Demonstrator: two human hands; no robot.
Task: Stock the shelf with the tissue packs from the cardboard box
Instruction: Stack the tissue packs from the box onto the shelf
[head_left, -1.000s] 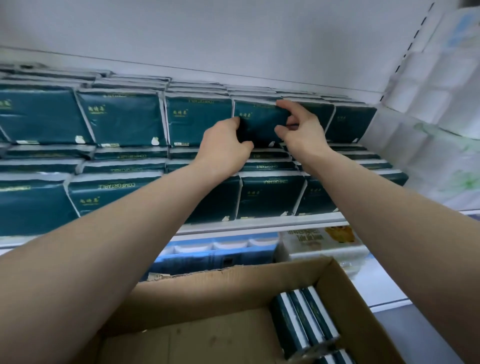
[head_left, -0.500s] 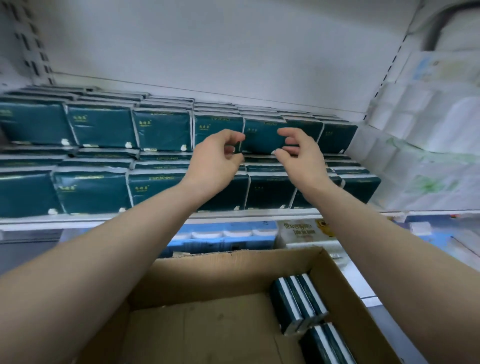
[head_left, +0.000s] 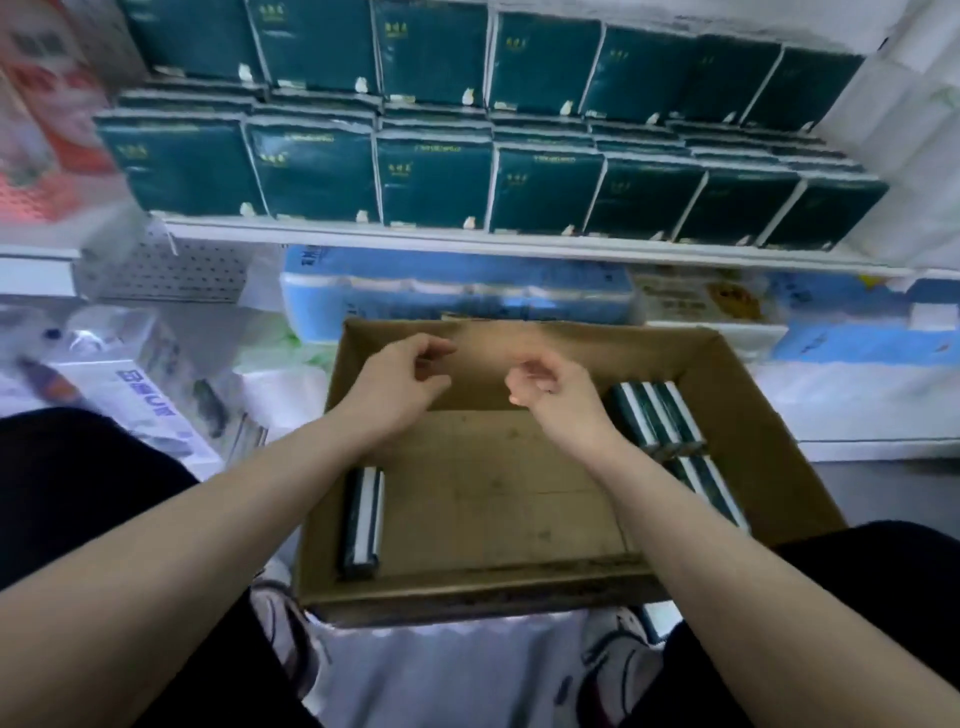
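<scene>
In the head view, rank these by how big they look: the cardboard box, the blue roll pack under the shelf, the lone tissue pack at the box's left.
1. cardboard box
2. blue roll pack
3. lone tissue pack
The box is nearer the camera, so its lead may be exaggerated.

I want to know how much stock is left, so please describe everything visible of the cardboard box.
The cardboard box is plain brown, rectangular and open-topped. Most of its floor is bare. One dark green tissue pack stands on edge by the left wall; more packs stand along the right wall. The left hand and right hand hover over it, empty.
</scene>
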